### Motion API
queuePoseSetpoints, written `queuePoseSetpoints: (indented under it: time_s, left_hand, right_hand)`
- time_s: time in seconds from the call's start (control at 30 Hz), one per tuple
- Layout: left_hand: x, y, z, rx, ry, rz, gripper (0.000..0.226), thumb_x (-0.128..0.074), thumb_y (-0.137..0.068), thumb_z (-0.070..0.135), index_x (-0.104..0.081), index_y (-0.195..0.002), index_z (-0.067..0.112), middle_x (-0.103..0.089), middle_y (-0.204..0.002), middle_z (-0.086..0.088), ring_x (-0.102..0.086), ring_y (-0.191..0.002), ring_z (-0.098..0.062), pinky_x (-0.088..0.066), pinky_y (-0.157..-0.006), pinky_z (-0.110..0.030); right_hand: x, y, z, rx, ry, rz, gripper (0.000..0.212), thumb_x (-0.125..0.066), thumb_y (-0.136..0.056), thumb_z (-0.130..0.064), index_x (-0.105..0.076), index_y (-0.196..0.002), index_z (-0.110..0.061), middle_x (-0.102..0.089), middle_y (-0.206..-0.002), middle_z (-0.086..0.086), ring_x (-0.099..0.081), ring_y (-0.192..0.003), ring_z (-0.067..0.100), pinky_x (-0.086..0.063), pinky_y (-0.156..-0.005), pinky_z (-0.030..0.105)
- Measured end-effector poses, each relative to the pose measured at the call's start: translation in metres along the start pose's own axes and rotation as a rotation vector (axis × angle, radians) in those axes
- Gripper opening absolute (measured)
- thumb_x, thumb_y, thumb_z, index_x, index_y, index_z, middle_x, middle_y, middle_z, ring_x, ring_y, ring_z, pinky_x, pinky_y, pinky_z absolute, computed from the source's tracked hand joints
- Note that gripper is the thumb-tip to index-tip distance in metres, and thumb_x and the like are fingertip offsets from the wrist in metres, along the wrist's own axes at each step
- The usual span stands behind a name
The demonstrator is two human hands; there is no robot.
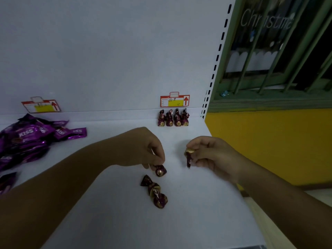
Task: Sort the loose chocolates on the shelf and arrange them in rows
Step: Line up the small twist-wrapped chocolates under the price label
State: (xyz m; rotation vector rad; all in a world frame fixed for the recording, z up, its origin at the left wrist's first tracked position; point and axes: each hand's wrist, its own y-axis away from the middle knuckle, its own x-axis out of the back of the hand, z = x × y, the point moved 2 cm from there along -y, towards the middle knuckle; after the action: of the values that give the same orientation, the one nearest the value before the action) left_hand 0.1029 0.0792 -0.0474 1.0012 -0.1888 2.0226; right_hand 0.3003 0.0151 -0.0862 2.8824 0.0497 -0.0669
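Pinching fingers (159,154): left hand (143,148) grips a round foil chocolate (160,171), right hand (212,156) a twisted foil chocolate (188,158)

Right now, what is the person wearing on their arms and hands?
Nothing visible. The left grip and right grip are bare hands, no gloves, rings or watch. Both forearms are bare, with no sleeve showing up to the frame edge.

chocolates (173,118) rowed at shelf (206,203) back — pouches (27,141) far left

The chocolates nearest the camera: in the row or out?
Out: the chocolates lie loose in a clump, apart from the row at the back.
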Motion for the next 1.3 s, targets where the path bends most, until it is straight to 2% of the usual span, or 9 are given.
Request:
queuePoseSetpoints:
  time_s: [0.17, 0.27, 0.47, 0.7, 0.83, 0.93, 1.07, 1.2, 1.3]
  left_hand:
    - [0.012, -0.010, -0.009, -0.014, 0.058, 0.219, 0.011, -0.070, -0.080, 0.007, -0.068, -0.076, 0.017, -0.068, -0.061, 0.011, -0.062, -0.053, -0.001, -0.050, -0.053, -0.015]
    - [0.016, -0.024, -0.017, -0.012, 0.080, 0.332, 0.012, -0.068, -0.081, 0.007, -0.067, -0.078, 0.019, -0.068, -0.069, 0.007, -0.063, -0.056, 0.000, -0.047, -0.050, -0.012]
    - [0.010, -0.045, -0.032, -0.007, -0.010, 0.435, 0.013, -0.066, -0.084, 0.016, -0.063, -0.083, 0.029, -0.066, -0.082, 0.010, -0.062, -0.071, -0.003, -0.043, -0.063, -0.007]
    - [-0.001, -0.042, -0.042, 0.066, 0.030, 0.435, 0.048, -0.080, -0.069, 0.027, -0.050, -0.106, 0.035, -0.056, -0.098, 0.018, -0.060, -0.076, -0.008, -0.043, -0.061, -0.011]
    - [-0.009, -0.051, -0.048, 0.099, -0.090, 0.515, 0.030, -0.077, -0.072, 0.032, -0.054, -0.091, 0.033, -0.059, -0.081, 0.019, -0.055, -0.066, -0.002, -0.036, -0.058, -0.008]
    - [-0.005, -0.055, -0.053, 0.122, -0.083, 0.605, 0.018, -0.074, -0.074, 0.033, -0.060, -0.086, 0.029, -0.057, -0.068, 0.020, -0.054, -0.063, -0.001, -0.036, -0.059, -0.009]
    - [0.003, -0.063, -0.059, 0.145, -0.083, 0.637, 0.017, -0.074, -0.074, 0.033, -0.063, -0.086, 0.028, -0.063, -0.072, 0.013, -0.057, -0.067, -0.006, -0.041, -0.065, -0.016]
    - [0.007, -0.069, -0.065, 0.139, 0.041, 0.634, 0.025, -0.078, -0.072, 0.024, -0.059, -0.087, 0.026, -0.067, -0.081, 0.011, -0.057, -0.063, -0.002, -0.041, -0.061, -0.011]
    - [0.008, -0.070, -0.068, 0.148, 0.075, 0.641, 0.031, -0.081, -0.068, 0.026, -0.057, -0.087, 0.027, -0.067, -0.079, 0.013, -0.060, -0.062, -0.001, -0.041, -0.059, -0.009]
  right_hand:
    - [0.004, -0.006, -0.002, -0.049, -0.394, 0.024, 0.029, -0.047, -0.080, 0.020, -0.066, -0.084, -0.001, -0.070, -0.080, 0.014, -0.069, -0.067, 0.020, -0.058, -0.061, 0.025]
    - [0.004, -0.012, -0.005, -0.079, -0.491, 0.024, 0.021, -0.054, -0.074, 0.009, -0.066, -0.087, -0.001, -0.068, -0.073, 0.012, -0.067, -0.061, 0.017, -0.056, -0.053, 0.022]
    - [0.003, -0.026, -0.010, -0.072, -0.725, -0.007, 0.028, -0.057, -0.069, -0.001, -0.065, -0.096, 0.004, -0.066, -0.085, 0.019, -0.066, -0.059, 0.017, -0.056, -0.053, 0.021]
    - [0.010, -0.038, -0.013, 0.016, -0.661, -0.017, 0.018, -0.057, -0.070, 0.004, -0.073, -0.072, -0.003, -0.068, -0.073, 0.009, -0.067, -0.061, 0.013, -0.055, -0.055, 0.018]
    - [0.010, -0.047, -0.014, 0.017, -0.648, -0.042, 0.021, -0.058, -0.071, 0.002, -0.067, -0.090, -0.003, -0.069, -0.079, 0.011, -0.067, -0.065, 0.015, -0.056, -0.056, 0.021]
    - [0.012, -0.055, -0.013, 0.011, -0.646, -0.049, 0.024, -0.056, -0.068, 0.007, -0.064, -0.089, -0.001, -0.069, -0.080, 0.012, -0.068, -0.067, 0.017, -0.056, -0.057, 0.022]
    - [0.010, -0.063, -0.013, 0.038, -0.408, 0.010, 0.017, -0.065, -0.070, 0.006, -0.065, -0.079, -0.007, -0.065, -0.075, 0.006, -0.064, -0.064, 0.013, -0.055, -0.059, 0.020]
    - [0.005, -0.075, -0.011, 0.113, 0.193, 0.238, 0.026, -0.077, -0.072, -0.002, -0.069, -0.065, -0.026, -0.067, -0.076, 0.000, -0.063, -0.067, 0.014, -0.054, -0.068, 0.029]
    - [-0.003, -0.086, -0.009, 0.211, 0.553, 0.268, 0.024, -0.079, -0.072, -0.014, -0.064, -0.077, -0.032, -0.064, -0.079, -0.008, -0.061, -0.073, 0.009, -0.047, -0.066, 0.019]
